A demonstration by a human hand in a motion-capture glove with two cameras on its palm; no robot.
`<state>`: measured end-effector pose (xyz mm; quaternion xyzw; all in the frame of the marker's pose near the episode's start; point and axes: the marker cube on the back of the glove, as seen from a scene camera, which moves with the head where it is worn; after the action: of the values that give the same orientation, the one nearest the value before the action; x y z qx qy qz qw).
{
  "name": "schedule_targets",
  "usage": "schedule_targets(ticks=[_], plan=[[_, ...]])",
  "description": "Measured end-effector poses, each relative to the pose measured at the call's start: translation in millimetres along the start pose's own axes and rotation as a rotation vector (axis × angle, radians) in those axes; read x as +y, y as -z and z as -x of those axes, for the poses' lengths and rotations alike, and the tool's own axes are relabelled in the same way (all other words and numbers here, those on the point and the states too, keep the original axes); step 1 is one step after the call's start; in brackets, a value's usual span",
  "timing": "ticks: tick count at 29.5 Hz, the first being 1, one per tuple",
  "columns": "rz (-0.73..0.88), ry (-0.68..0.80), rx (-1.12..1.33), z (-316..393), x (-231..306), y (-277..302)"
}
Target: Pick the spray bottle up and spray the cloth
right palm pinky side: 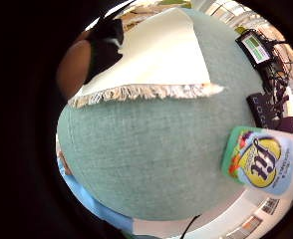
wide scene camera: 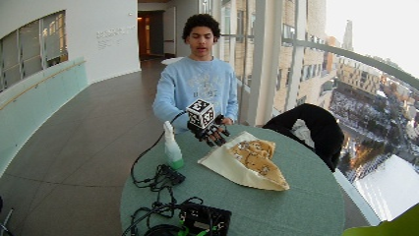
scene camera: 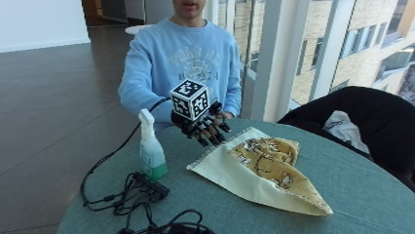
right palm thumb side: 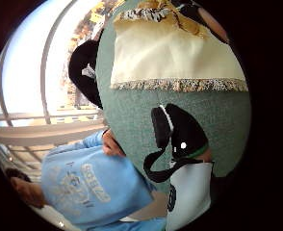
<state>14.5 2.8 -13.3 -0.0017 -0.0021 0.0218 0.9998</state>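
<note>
The gloved right hand hovered empty with fingers spread, between the spray bottle and the fringed cream cloth

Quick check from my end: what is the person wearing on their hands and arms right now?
The right hand wears a black glove with black straps and white plastic parts over the fingers. Both arms are covered to the wrist by the long sleeves of a light blue sweatshirt with a pale printed design on the chest. The other hand is bare and mostly hidden behind the gloved one.
</note>
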Motion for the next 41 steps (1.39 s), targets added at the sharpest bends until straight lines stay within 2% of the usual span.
schedule_targets(ticks=[11, 22, 33, 36, 41], plan=[[-0.026, -0.008, -0.027, -4, 29, 5], [-0.208, -0.019, -0.221, -26, 105, 13], [-0.369, -0.151, -0.455, -69, 184, 30], [-0.405, -0.186, -0.566, -95, 191, 37], [-0.556, -0.285, -0.752, -140, 180, 40]])
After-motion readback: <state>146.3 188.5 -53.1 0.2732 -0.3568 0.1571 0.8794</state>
